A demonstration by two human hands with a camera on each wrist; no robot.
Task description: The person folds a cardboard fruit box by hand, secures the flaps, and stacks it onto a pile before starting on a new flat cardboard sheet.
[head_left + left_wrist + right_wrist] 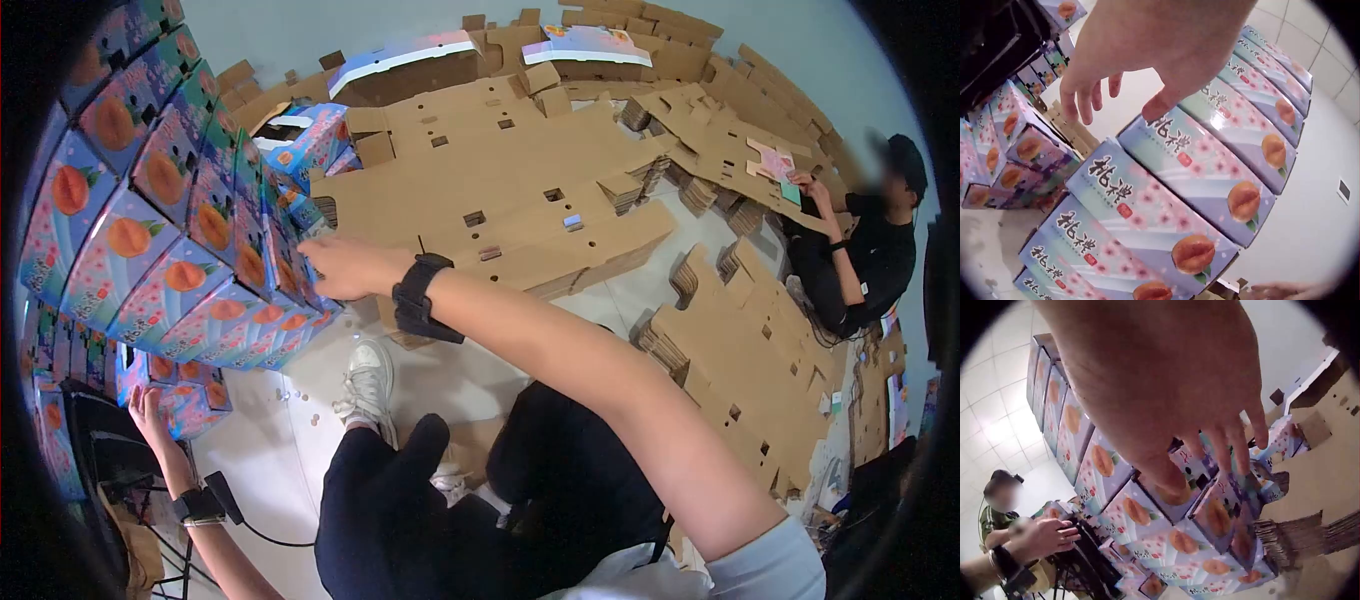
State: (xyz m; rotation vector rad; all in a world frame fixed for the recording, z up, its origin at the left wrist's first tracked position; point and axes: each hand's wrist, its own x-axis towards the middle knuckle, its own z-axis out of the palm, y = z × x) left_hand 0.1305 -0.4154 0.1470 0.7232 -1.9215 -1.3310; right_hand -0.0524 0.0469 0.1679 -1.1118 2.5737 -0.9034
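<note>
Tall stacks of peach-printed gift boxes (130, 238) in blue, pink and green rise at the left. My right hand (350, 270) reaches to the near right side of the stack. In the right wrist view its fingers (1235, 447) are spread and fairly straight, overlapping the box fronts. Lower down on the left, my left hand (152, 415) is beside a smaller group of peach boxes (195, 395). The left wrist view shows its fingers (1085, 103) loosely bent with nothing between them, the thumb right at the edge of a printed box (1188, 162).
Flat brown cardboard (420, 190) lies in broad piles ahead and to the right. Another person (870, 240) sits at the right, handling card pieces. A black chair (100, 440) stands at lower left. Small bits (300, 395) are scattered on the white floor.
</note>
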